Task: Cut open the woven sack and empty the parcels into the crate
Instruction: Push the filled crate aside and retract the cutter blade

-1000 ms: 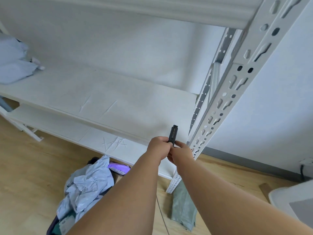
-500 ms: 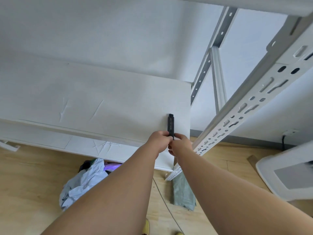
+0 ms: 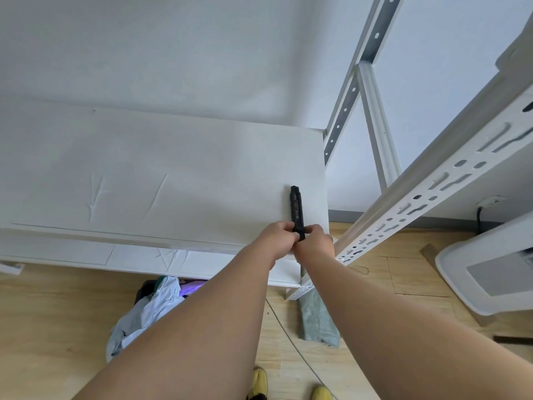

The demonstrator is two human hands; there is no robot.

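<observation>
Head view, frame centre: my left hand (image 3: 278, 238) and right hand (image 3: 314, 241) meet over the shelf (image 3: 161, 180), fingers of both pinching the near end of the black cutter (image 3: 297, 210), which points away from me. It looks light, stiff and slim; I'd grip its ribbed body, well clear of the blade end. Lower left, the crate (image 3: 144, 290) brims with soft grey parcels (image 3: 150, 310). Lower centre lies a limp green woven sack (image 3: 317, 321), flat on the floor.
</observation>
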